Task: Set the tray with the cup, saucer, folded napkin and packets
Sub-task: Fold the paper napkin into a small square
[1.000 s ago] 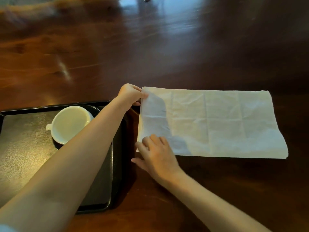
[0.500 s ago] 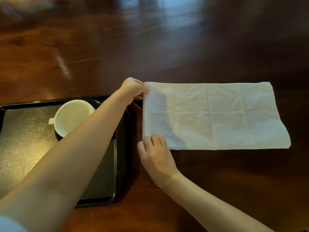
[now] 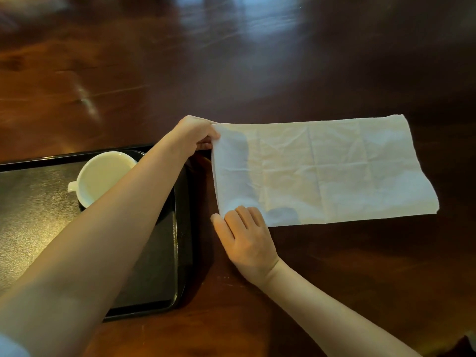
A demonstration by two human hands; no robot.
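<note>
A white napkin (image 3: 322,171) lies spread on the dark wooden table, creased and folded into a wide rectangle. My left hand (image 3: 193,135) pinches its far left corner. My right hand (image 3: 244,238) grips the near left corner, fingers on top of the paper. A black tray (image 3: 31,228) sits to the left of the napkin. On it a white cup (image 3: 100,176) stands on a dark saucer (image 3: 82,207), mostly hidden under the cup and my left forearm. No packets are visible.
The glossy wooden table (image 3: 231,60) stretches away behind the napkin with light reflections on it. The tray's right rim lies close to the napkin's left edge.
The napkin's left edge has shifted slightly right, away from the tray, with both hands still on its corners. The view has shifted a little.
</note>
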